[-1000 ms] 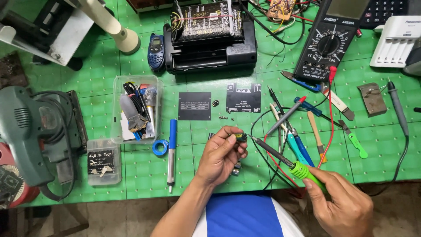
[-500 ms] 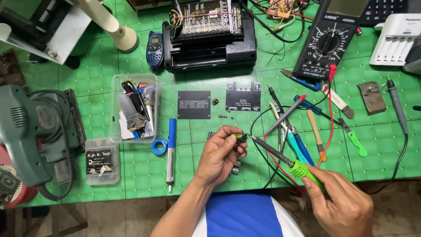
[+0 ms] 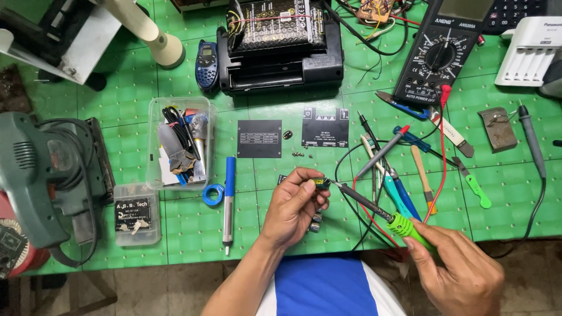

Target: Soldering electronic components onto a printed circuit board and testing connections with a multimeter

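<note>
Two hands busy: our left hand (image 3: 295,205) pinches a small part (image 3: 321,183) above the tabletop (image 3: 257,216), our right hand (image 3: 459,275) grips the iron (image 3: 374,209), tip touching it; joint seemingly unfinished.

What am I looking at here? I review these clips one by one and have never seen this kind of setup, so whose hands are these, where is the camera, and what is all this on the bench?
There is no machine: a person works with bare hands, filmed by a camera worn on the head and looking down. The left hand pinches a small component between its fingertips. The right hand grips a soldering iron with a green handle, its tip touching that component. Everything lies on a green cutting mat: a multimeter with red and black leads, two black plates, a blue pen-like tool, a clear box of odds and ends, hand tools, a white charger and a green power tool.
</note>
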